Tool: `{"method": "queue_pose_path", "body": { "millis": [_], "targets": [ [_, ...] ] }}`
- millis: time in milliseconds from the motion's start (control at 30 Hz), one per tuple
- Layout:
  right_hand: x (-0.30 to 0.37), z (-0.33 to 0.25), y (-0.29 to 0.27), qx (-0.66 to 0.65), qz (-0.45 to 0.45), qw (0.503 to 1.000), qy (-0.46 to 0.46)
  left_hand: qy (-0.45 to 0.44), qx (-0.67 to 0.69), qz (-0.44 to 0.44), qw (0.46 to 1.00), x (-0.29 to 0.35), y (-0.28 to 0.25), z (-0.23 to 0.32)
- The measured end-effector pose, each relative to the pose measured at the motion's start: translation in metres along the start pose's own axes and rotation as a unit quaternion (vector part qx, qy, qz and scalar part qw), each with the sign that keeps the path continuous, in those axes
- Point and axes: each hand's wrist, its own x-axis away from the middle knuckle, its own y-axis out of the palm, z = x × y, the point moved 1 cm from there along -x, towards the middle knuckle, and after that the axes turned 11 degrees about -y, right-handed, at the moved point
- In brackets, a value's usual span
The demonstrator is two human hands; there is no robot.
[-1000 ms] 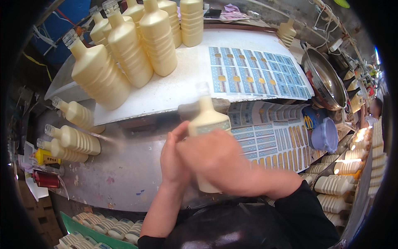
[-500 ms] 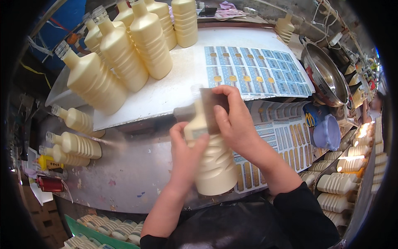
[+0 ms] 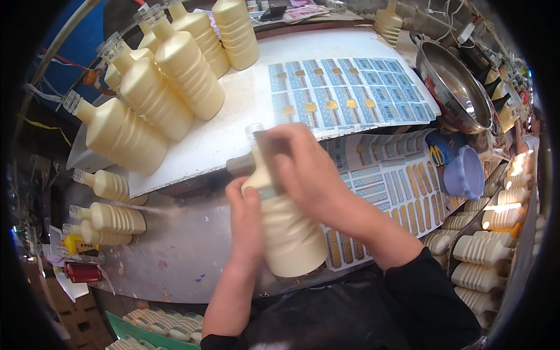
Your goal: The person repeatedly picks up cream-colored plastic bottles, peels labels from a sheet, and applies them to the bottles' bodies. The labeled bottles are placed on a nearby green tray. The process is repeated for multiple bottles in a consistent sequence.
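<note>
A cream ribbed plastic bottle (image 3: pixel 289 236) with a clear cap is held upright in front of me. My left hand (image 3: pixel 246 219) grips its left side. My right hand (image 3: pixel 306 169) covers the bottle's shoulder and neck, pressing a small brownish label strip (image 3: pixel 269 146) against it. Sheets of blue and gold labels (image 3: pixel 344 96) lie on the white board just behind the bottle, and more label sheets (image 3: pixel 385 181) lie on the lower metal surface to the right.
Several upright cream bottles (image 3: pixel 175 76) stand on the white board (image 3: pixel 233 125) at the left. More bottles lie on their sides at the left (image 3: pixel 108 219) and right (image 3: pixel 484 245). A metal bowl (image 3: pixel 455 87) and a lilac lid (image 3: pixel 466 172) sit at the right.
The bottle has been raised and tilted toward me. My right hand has slid up from its body to its shoulder and neck, now pressing a label there.
</note>
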Motion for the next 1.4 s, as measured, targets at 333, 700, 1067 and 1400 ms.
{"method": "queue_pose_path", "body": {
  "millis": [333, 700, 1067, 1400],
  "targets": [
    [0.015, 0.037, -0.024, 0.037, 0.04, 0.998, -0.032, 0.014, 0.057, 0.018, 0.998, -0.003, -0.006, -0.008],
    [0.022, 0.042, -0.02, 0.005, 0.048, 0.998, 0.031, 0.202, -0.362, 0.081, 0.907, 0.049, -0.005, -0.02],
    [0.0, 0.002, -0.003, 0.006, 0.013, 1.0, 0.016, 0.106, -0.186, 0.049, 0.976, 0.055, 0.01, -0.015],
    [-0.013, -0.038, 0.035, 0.181, -0.075, 0.98, -0.031, 0.194, -0.264, 0.104, 0.939, 0.056, 0.014, -0.006]
  ]
}}
